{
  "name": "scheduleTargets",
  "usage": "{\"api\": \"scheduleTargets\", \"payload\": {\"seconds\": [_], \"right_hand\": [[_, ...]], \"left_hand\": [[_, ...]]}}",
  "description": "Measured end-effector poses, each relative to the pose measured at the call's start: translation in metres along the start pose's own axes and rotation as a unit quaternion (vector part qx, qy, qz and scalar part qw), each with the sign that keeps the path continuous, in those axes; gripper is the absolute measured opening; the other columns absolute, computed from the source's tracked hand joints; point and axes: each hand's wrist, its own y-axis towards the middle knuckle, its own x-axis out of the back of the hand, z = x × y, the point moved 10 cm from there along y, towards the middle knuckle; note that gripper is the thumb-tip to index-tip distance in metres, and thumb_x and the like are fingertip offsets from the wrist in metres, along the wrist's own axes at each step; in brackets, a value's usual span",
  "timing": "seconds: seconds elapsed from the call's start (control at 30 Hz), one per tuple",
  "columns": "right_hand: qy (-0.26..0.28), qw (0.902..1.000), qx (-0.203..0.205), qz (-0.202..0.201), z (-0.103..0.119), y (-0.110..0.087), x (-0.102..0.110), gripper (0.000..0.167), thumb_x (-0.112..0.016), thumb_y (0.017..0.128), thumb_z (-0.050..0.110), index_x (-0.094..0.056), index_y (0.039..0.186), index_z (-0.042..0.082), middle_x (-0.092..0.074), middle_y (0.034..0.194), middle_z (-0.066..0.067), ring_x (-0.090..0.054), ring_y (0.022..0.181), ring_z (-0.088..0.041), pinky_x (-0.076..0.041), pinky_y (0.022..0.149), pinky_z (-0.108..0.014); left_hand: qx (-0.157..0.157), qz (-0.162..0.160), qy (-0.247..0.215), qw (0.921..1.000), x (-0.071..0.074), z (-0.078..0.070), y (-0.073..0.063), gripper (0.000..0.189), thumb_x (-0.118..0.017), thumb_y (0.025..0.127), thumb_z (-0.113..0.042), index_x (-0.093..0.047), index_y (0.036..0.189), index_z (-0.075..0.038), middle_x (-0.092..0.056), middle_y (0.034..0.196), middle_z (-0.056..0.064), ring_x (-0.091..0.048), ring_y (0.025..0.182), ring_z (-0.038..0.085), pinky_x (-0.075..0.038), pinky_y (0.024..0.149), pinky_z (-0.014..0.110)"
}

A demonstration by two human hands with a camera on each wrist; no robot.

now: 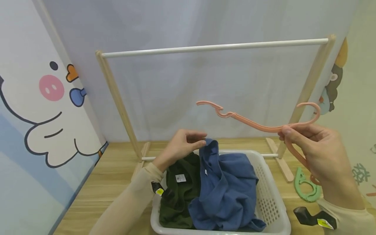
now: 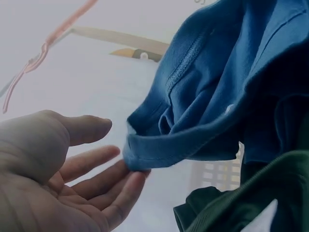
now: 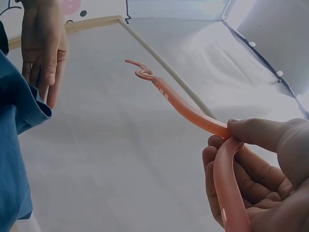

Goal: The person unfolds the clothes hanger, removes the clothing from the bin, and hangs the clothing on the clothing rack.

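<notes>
A pink clothes hanger (image 1: pixel 255 125) is pinched in my right hand (image 1: pixel 326 150) near the base of its hook, with one arm reaching out to the left. In the right wrist view the thumb presses on the hanger (image 3: pixel 193 118), and the fingers curl behind it. My left hand (image 1: pixel 183 145) is beside the raised neckline of a blue shirt (image 1: pixel 226 192). From the left wrist, the fingertips of that hand (image 2: pixel 72 179) meet the edge of the blue cloth (image 2: pixel 159 150), while the thumb stands apart from it. A dark green garment (image 1: pixel 179 202) lies left of the blue shirt.
Both garments lie in a white perforated basket (image 1: pixel 271 195) on a wooden table (image 1: pixel 94 186). Behind it stands a rack with a white bar (image 1: pixel 214 48) and wooden posts (image 1: pixel 117 101). A green plastic item (image 1: pixel 306 189) lies right of the basket, partly behind my right forearm.
</notes>
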Motion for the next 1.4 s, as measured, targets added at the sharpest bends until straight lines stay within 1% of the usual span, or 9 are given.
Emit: {"api": "scheduleTargets", "payload": {"seconds": [0.13, 0.23, 0.4, 0.53, 0.73, 0.9, 1.03, 1.17, 1.4], "right_hand": [[0.002, 1.0, -0.001, 0.004, 0.0, 0.001, -0.002, 0.025, -0.081, 0.103, 0.005, -0.078, 0.123, -0.01, -0.086, 0.102, -0.006, -0.077, 0.104, -0.017, -0.05, 0.1, -0.02], [0.008, 0.9999, 0.0, 0.007, 0.0, 0.001, -0.003, 0.025, -0.08, 0.103, 0.003, -0.078, 0.123, -0.011, -0.085, 0.101, -0.006, -0.077, 0.103, -0.017, -0.048, 0.101, -0.021], [-0.001, 1.0, -0.005, 0.006, -0.002, 0.001, -0.004, 0.025, -0.081, 0.103, 0.005, -0.078, 0.124, -0.009, -0.086, 0.1, -0.004, -0.077, 0.103, -0.016, -0.045, 0.102, -0.023], [-0.012, 0.9999, -0.01, 0.005, -0.002, 0.001, -0.003, 0.026, -0.082, 0.103, 0.007, -0.079, 0.124, -0.007, -0.086, 0.101, -0.003, -0.075, 0.109, -0.015, -0.042, 0.101, -0.023], [0.004, 1.0, 0.0, 0.008, -0.001, 0.002, -0.007, 0.025, -0.081, 0.102, 0.004, -0.079, 0.122, -0.01, -0.086, 0.1, -0.005, -0.079, 0.102, -0.015, -0.044, 0.102, -0.023], [0.02, 0.9997, 0.003, 0.013, -0.005, 0.001, -0.01, 0.024, -0.08, 0.102, 0.003, -0.079, 0.123, -0.01, -0.086, 0.099, -0.006, -0.08, 0.098, -0.016, -0.046, 0.102, -0.022], [0.015, 0.9998, 0.003, 0.013, -0.006, -0.001, -0.011, 0.024, -0.08, 0.103, 0.003, -0.079, 0.123, -0.009, -0.086, 0.1, -0.006, -0.08, 0.098, -0.016, -0.054, 0.096, -0.018], [0.012, 0.9998, -0.003, 0.013, -0.007, 0.0, -0.011, 0.025, -0.081, 0.103, 0.005, -0.079, 0.123, -0.008, -0.086, 0.101, -0.006, -0.08, 0.099, -0.016, -0.054, 0.095, -0.017], [0.011, 0.9998, -0.004, 0.015, -0.007, 0.0, -0.012, 0.025, -0.081, 0.103, 0.007, -0.079, 0.123, -0.008, -0.085, 0.101, -0.006, -0.08, 0.099, -0.017, -0.054, 0.095, -0.018]], "left_hand": [[0.006, -0.013, 0.009, 0.9999, 0.006, 0.002, -0.01, 0.042, -0.075, 0.109, -0.02, -0.072, 0.148, -0.006, -0.074, 0.144, 0.015, -0.072, 0.132, 0.034, -0.059, 0.109, 0.048], [0.015, -0.041, 0.023, 0.9988, 0.013, 0.001, -0.021, 0.047, -0.077, 0.108, -0.022, -0.069, 0.151, -0.006, -0.073, 0.146, 0.015, -0.069, 0.136, 0.036, -0.058, 0.111, 0.049], [0.048, -0.085, 0.08, 0.9919, 0.016, 0.001, -0.05, 0.044, -0.08, 0.105, -0.027, -0.075, 0.142, -0.004, -0.08, 0.127, 0.014, -0.077, 0.117, 0.031, -0.064, 0.098, 0.047], [0.088, -0.046, 0.11, 0.989, -0.002, 0.005, -0.072, 0.044, -0.083, 0.103, -0.038, -0.082, 0.127, -0.002, -0.083, 0.107, 0.007, -0.078, 0.096, 0.02, -0.066, 0.084, 0.042], [0.143, 0.047, 0.073, 0.986, -0.038, 0.017, -0.093, 0.046, -0.089, 0.097, -0.045, -0.085, 0.11, -0.001, -0.08, 0.081, 0.004, -0.077, 0.077, 0.018, -0.064, 0.074, 0.035], [0.171, 0.078, 0.07, 0.9796, -0.057, 0.027, -0.101, 0.04, -0.097, 0.089, -0.038, -0.084, 0.105, -0.004, -0.079, 0.085, 0.0, -0.074, 0.082, 0.015, -0.064, 0.079, 0.037], [0.169, 0.095, 0.067, 0.9788, -0.069, 0.027, -0.101, 0.045, -0.1, 0.085, -0.034, -0.083, 0.113, -0.004, -0.081, 0.093, -0.002, -0.075, 0.089, 0.013, -0.066, 0.084, 0.039], [0.145, 0.097, 0.061, 0.9828, -0.075, 0.02, -0.097, 0.053, -0.1, 0.085, -0.031, -0.081, 0.126, -0.004, -0.077, 0.102, -0.004, -0.072, 0.092, 0.011, -0.065, 0.085, 0.035], [0.093, 0.093, 0.035, 0.9907, -0.079, 0.005, -0.091, 0.041, -0.096, 0.088, -0.014, -0.082, 0.125, -0.003, -0.074, 0.093, -0.004, -0.071, 0.082, 0.011, -0.06, 0.076, 0.024]]}}
